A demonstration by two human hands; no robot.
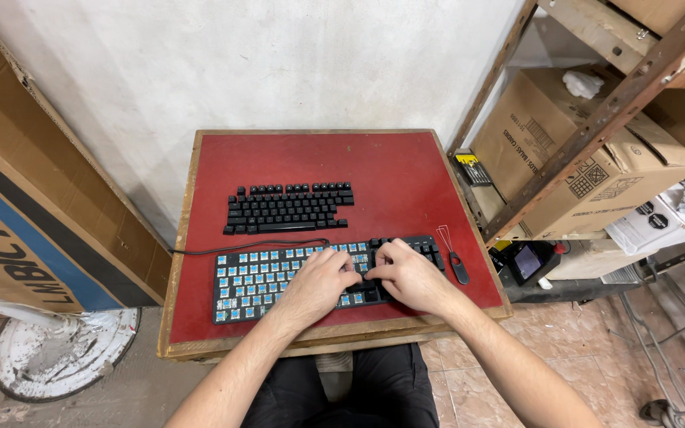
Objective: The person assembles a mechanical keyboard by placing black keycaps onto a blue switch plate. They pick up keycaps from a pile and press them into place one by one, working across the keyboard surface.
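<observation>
Figure: head view, looking down. We see a red-topped wooden worktop (pixel 406 170) set against a white wall, with cardboard boxes (pixel 564 150) on a shelf to the right. Near its front edge lies a black mechanical keyboard (pixel 259 285), most keycaps off and blue switches exposed; its long axis runs left to right, its cable (pixel 231 250) leaving from the rear left. We judge it rigid and fairly weighty, best gripped by the case edges, while the switch stems look delicate. Behind it sit the removed black keycaps (pixel 288 208), laid out in rows, light and easily scattered. Our left hand (pixel 319 281) rests on the switches, fingers curled and close together. Our right hand (pixel 410 273) presses on the right section, fingers bent; any pinched item is hidden. A wire keycap puller (pixel 453 257) lies just right.
</observation>
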